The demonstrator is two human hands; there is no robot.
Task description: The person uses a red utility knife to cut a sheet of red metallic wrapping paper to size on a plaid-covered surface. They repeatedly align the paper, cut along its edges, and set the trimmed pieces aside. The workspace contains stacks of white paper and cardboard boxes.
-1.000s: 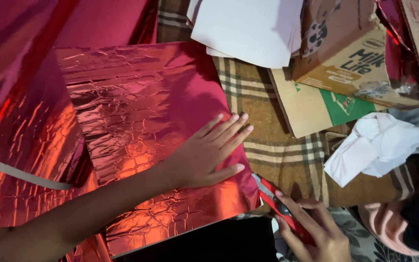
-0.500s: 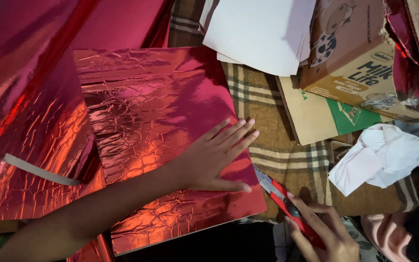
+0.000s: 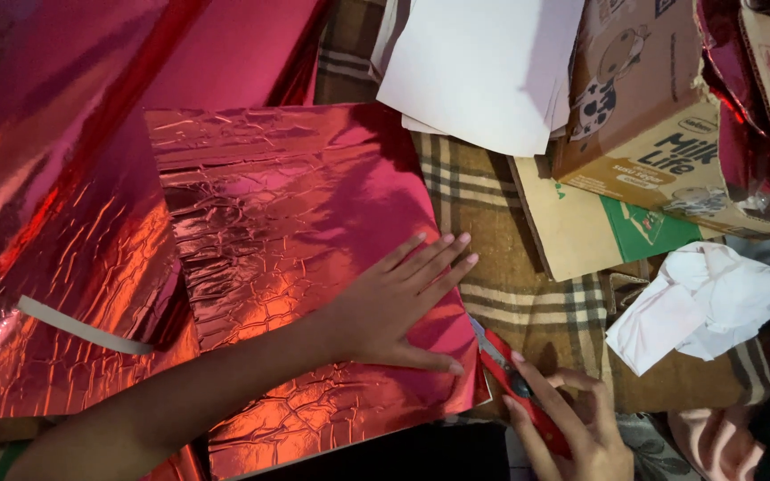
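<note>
**Left hand pins foil-covered board, right hand holds red cutter at its edge**

The left hand (image 3: 394,307) lies flat, fingers spread and released, on the lower right part of a rectangular board wrapped in crinkled, shiny pink-red foil (image 3: 287,240). The palm presses the foil down; nothing is gripped. The board rests near the middle of the view, partly over a larger loose sheet of the same red foil (image 3: 55,267), which carries 1 narrow white strip (image 3: 82,325).

The right hand (image 3: 572,423) is clenched around a red utility cutter (image 3: 514,379), index finger laid along its back. The cutter's tip sits right at the board's right edge, just below the left thumb; whether the blade touches the foil cannot be told.

Under both lies a brown plaid cloth (image 3: 510,294). Above it rest white paper sheets (image 3: 483,71), and to the right a brown cardboard carton (image 3: 643,116) over flat cardboard with a green patch (image 3: 617,232). Crumpled white paper (image 3: 706,298) lies near the right edge.
</note>
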